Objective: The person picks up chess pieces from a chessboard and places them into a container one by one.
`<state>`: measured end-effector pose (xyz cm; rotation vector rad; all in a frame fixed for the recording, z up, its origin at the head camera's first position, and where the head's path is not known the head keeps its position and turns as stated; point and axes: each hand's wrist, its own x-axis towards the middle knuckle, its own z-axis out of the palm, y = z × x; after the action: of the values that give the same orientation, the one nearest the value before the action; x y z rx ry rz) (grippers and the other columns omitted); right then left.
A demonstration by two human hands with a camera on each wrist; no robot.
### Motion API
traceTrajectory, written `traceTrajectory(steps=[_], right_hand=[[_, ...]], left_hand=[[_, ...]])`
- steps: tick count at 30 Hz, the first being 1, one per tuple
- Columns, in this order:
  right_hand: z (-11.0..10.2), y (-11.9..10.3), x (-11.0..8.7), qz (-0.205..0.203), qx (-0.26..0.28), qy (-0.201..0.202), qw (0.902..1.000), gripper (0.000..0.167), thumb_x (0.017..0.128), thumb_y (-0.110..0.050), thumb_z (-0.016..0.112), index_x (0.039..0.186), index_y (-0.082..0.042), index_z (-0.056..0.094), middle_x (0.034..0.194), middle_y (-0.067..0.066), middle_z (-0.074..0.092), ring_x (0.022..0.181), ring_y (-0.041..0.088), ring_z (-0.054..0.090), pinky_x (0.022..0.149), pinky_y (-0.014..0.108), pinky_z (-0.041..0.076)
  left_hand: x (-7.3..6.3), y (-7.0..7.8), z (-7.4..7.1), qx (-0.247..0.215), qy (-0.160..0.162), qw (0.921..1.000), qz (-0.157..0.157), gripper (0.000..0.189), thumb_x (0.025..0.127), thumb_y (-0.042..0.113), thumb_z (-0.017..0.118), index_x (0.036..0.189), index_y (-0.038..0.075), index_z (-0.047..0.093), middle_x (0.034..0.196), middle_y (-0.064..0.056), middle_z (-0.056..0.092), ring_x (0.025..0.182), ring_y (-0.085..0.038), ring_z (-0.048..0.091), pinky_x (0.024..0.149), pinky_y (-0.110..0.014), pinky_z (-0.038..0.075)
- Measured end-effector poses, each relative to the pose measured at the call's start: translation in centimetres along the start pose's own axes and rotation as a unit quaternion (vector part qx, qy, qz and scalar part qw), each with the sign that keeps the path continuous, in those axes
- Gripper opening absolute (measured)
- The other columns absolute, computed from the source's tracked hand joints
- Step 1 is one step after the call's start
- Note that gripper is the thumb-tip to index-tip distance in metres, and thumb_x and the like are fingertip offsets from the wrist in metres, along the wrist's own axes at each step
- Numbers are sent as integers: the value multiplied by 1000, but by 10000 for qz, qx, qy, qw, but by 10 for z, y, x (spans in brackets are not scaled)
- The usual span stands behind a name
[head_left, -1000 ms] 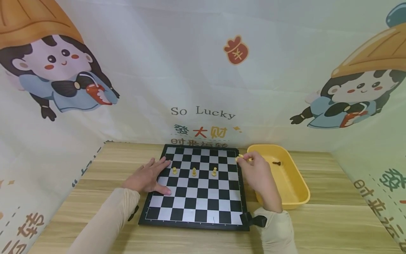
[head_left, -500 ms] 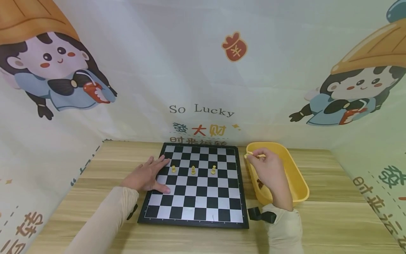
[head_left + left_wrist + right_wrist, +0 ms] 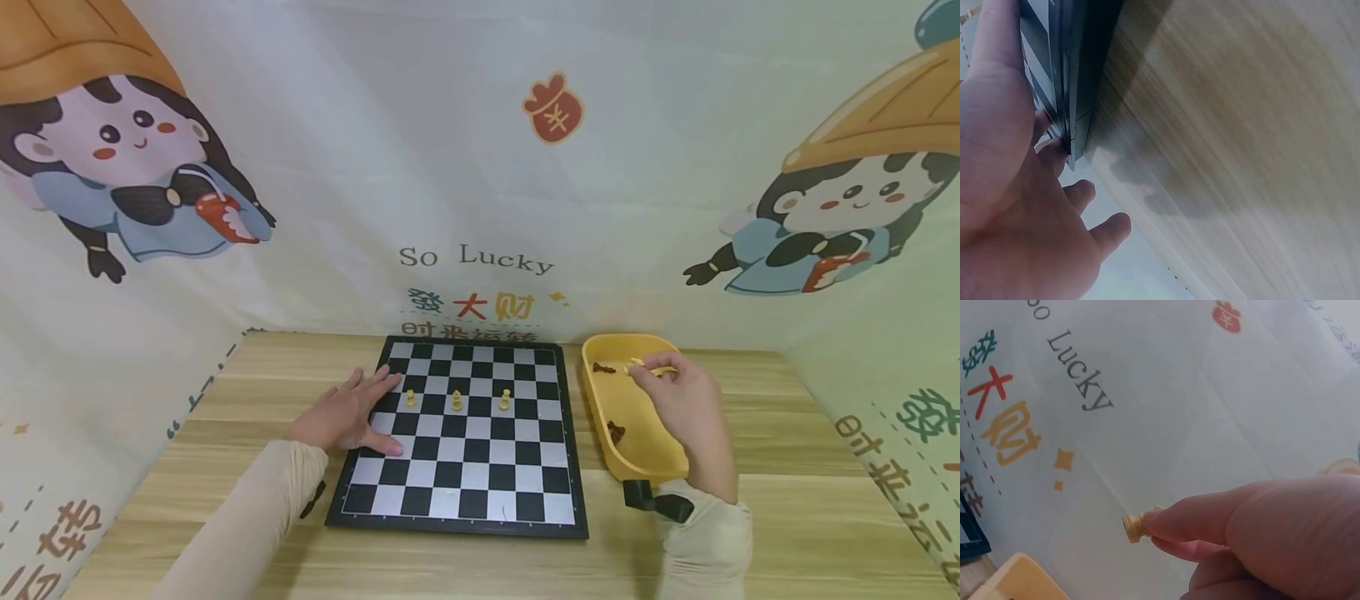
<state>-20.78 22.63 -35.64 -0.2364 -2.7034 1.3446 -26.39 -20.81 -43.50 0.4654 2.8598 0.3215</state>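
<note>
Between thumb and fingers, my right hand (image 3: 686,408) pinches a pale yellow chess piece (image 3: 1135,526) above the yellow tray (image 3: 596,408); the fingertips hide part of it. My left hand (image 3: 341,421) rests with spread fingers on the left edge of the black-and-white chessboard (image 3: 465,477). Three pale yellow chess pieces stand in a row across the board: a left one (image 3: 410,398), a middle one (image 3: 457,401) and a right one (image 3: 506,400). In the tray lie two dark brown chess pieces, one near the back (image 3: 603,368) and one nearer the front (image 3: 615,432).
The board and the tray sit side by side on a wooden table (image 3: 795,467). A printed cloth (image 3: 337,167) hangs behind the table and along its sides. A black strap (image 3: 658,500) is on the right wrist.
My right hand has moved right with the pale chess piece, from the board's right edge to over the tray. The left hand stays on the board, and the camera view has shifted slightly.
</note>
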Motion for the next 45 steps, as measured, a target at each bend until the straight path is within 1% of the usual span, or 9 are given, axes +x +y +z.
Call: traceTrajectory(steps=[9, 16, 24, 29, 34, 39, 42, 43, 45], right_hand=[[-7, 11, 2, 36, -175, 5, 9998, 37, 98, -39, 65, 114, -5, 66, 62, -6, 41, 60, 14, 43, 52, 28, 37], [-9, 13, 1, 54, -95, -64, 9999, 36, 98, -37, 66, 114, -5, 67, 57, -8, 37, 54, 12, 40, 49, 27, 35], [-9, 13, 2, 363, -95, -105, 9992, 38, 100, -38, 63, 122, -7, 66, 59, -7, 37, 53, 12, 40, 50, 27, 36], [-6, 11, 3, 315, -176, -98, 9993, 41, 101, -41, 61, 121, -6, 66, 74, -1, 44, 67, 17, 44, 57, 29, 37], [-3, 10, 2, 267, -180, -134, 9994, 42, 101, -42, 59, 122, -6, 65, 97, 8, 56, 82, 22, 48, 64, 29, 40], [1, 8, 2, 220, -194, -179, 9994, 43, 102, -43, 57, 123, -6, 65, 115, 13, 59, 94, 25, 49, 70, 30, 40], [6, 6, 2, 142, -204, -164, 9996, 42, 101, -41, 59, 121, -5, 66, 105, 12, 61, 87, 24, 52, 66, 29, 41], [8, 5, 3, 122, -192, -178, 9996, 41, 101, -40, 60, 121, -5, 66, 97, 10, 61, 81, 23, 52, 63, 29, 41], [12, 3, 4, 79, -160, -231, 9996, 40, 100, -38, 61, 120, -4, 66, 87, 6, 58, 74, 20, 51, 60, 28, 41]], left_hand=[[0, 1, 0, -13, -54, 9999, -89, 122, 65, 69, 80, 162, 14, 29, 171, -16, 19, 155, -53, 15, 122, -71, 23], [2, -2, 1, -2, -33, 10000, -84, 124, 64, 71, 79, 162, 14, 28, 171, -16, 19, 155, -52, 14, 122, -71, 23], [2, -1, 3, -10, -62, 10000, -77, 124, 64, 72, 79, 162, 15, 29, 171, -16, 19, 155, -52, 14, 122, -71, 22], [2, -2, 2, -29, -52, 9999, -96, 124, 64, 70, 80, 162, 14, 29, 171, -16, 19, 155, -52, 14, 122, -71, 22], [1, -2, 1, -50, -42, 9999, -118, 124, 64, 69, 80, 162, 15, 28, 171, -16, 18, 155, -52, 14, 122, -71, 21], [2, -1, 1, 18, -23, 9999, -100, 123, 65, 71, 79, 162, 15, 29, 171, -15, 19, 155, -52, 15, 122, -71, 23], [2, -1, 1, 30, -15, 10000, -88, 123, 65, 71, 79, 162, 14, 29, 171, -16, 20, 155, -52, 15, 121, -71, 24], [1, -1, 1, 34, -15, 10000, -90, 123, 65, 71, 79, 162, 14, 29, 171, -16, 20, 155, -52, 15, 121, -71, 24], [1, 0, 1, 27, -14, 10000, -88, 123, 65, 71, 79, 162, 14, 29, 171, -16, 20, 155, -52, 15, 122, -71, 24]])
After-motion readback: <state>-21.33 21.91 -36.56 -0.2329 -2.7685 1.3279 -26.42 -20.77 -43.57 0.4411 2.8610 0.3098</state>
